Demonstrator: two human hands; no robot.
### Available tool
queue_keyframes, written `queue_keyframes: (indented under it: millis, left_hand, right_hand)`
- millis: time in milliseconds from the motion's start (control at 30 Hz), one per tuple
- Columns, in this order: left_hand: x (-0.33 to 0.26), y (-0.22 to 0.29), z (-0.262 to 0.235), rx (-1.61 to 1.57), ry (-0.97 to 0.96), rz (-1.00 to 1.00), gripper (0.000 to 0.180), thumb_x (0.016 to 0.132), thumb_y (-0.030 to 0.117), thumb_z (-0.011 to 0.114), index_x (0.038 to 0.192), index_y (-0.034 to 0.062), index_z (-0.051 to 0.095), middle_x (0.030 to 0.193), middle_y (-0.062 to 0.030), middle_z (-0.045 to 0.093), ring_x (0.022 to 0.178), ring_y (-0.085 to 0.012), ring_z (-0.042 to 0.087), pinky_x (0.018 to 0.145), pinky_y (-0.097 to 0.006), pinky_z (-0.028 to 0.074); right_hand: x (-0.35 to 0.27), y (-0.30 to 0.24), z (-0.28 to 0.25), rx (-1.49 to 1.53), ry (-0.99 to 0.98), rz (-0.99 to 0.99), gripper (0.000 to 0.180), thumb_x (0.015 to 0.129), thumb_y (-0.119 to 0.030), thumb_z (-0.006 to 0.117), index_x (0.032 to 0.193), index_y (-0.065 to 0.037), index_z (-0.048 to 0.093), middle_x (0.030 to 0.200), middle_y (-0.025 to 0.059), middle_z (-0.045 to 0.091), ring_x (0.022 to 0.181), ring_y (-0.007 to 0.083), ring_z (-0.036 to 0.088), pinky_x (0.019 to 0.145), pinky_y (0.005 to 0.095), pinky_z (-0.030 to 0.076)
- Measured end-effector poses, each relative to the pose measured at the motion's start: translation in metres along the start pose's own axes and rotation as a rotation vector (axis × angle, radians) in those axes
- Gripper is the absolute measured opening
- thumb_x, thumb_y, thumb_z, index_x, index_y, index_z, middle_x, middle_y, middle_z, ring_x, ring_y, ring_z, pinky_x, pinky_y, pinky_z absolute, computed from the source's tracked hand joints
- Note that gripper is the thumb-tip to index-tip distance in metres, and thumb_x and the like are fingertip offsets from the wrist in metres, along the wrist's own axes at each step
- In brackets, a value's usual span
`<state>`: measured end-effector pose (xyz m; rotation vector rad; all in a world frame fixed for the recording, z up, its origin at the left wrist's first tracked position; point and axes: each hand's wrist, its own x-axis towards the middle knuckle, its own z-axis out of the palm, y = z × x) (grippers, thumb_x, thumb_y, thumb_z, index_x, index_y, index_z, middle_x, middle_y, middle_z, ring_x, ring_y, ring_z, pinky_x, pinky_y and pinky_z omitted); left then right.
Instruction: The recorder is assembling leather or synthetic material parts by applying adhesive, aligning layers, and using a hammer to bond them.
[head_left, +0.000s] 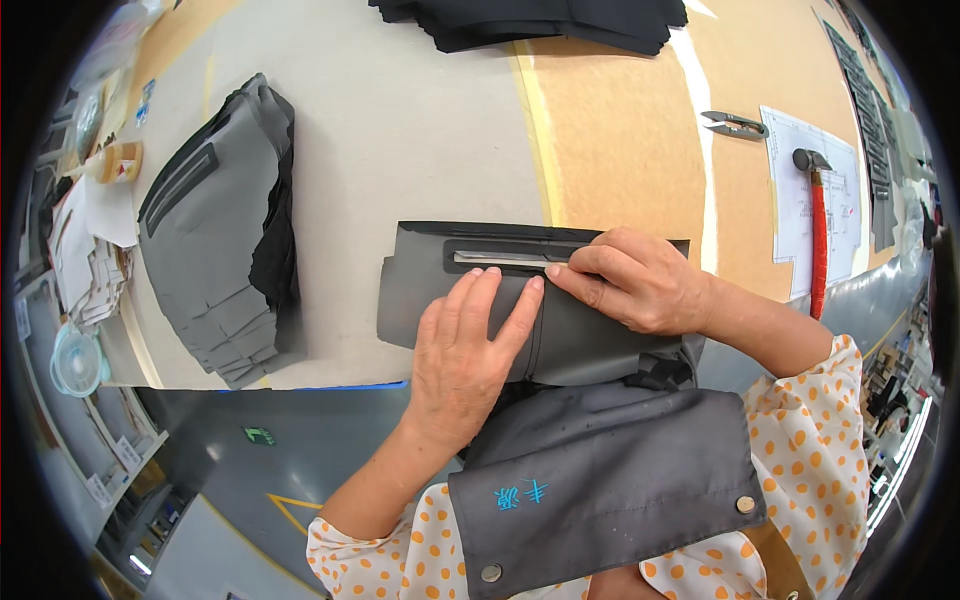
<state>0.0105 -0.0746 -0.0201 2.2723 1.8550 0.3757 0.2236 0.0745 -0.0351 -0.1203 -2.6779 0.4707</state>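
Observation:
In front of me at the table's near edge lies a dark grey panel of leather-like sheet material, with black fabric along its far edge. A long slot with a black border runs across it, and a pale strip shows inside. My left hand rests on the panel with its fingers apart, fingertips along the slot's near border. To the right, my right hand is bent into a pinch, thumb and forefinger together at the slot's near border. Whatever lies between those fingertips is hidden.
A stack of similar grey pieces lies at left. Black fabric pieces lie at the far edge. At right are thread snips and a red-handled hammer on a printed drawing. A bottle stands far left.

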Motion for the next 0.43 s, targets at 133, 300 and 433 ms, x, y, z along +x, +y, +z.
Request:
queue_keyframes:
  millis: [133, 300, 433]
  left_hand:
    - [0.0024, -0.0024, 0.0003, 0.024, 0.025, 0.021, 0.05, 0.088, 0.009, 0.063, 0.137, 0.0164, 0.062, 0.129, -0.0106, 0.055, 0.123, -0.0252, 0.056, 0.095, -0.038, 0.047]
    - [0.0021, -0.0011, 0.0003, 0.025, 0.025, 0.007, 0.048, 0.088, 0.009, 0.064, 0.135, 0.0159, 0.062, 0.129, -0.0094, 0.055, 0.122, -0.0242, 0.056, 0.095, -0.037, 0.047]
    - [0.0016, 0.0001, 0.0013, 0.054, 0.012, 0.018, 0.047, 0.088, 0.009, 0.063, 0.135, 0.0163, 0.061, 0.13, -0.0092, 0.055, 0.122, -0.0249, 0.056, 0.096, -0.038, 0.047]
  right_hand:
    - [-0.0011, -0.0001, -0.0002, -0.017, -0.016, -0.005, 0.038, 0.078, -0.008, 0.067, 0.113, 0.007, 0.07, 0.098, 0.01, 0.058, 0.084, 0.0226, 0.062, 0.073, 0.0337, 0.054]
    - [-0.003, -0.0013, 0.0, -0.025, -0.02, -0.019, 0.039, 0.077, -0.01, 0.068, 0.112, 0.007, 0.07, 0.098, 0.0108, 0.058, 0.085, 0.0232, 0.062, 0.073, 0.0338, 0.054]
    - [-0.0045, -0.002, 0.002, -0.039, 0.004, -0.031, 0.039, 0.077, -0.009, 0.068, 0.112, 0.007, 0.07, 0.099, 0.0114, 0.059, 0.085, 0.0239, 0.062, 0.073, 0.0339, 0.054]
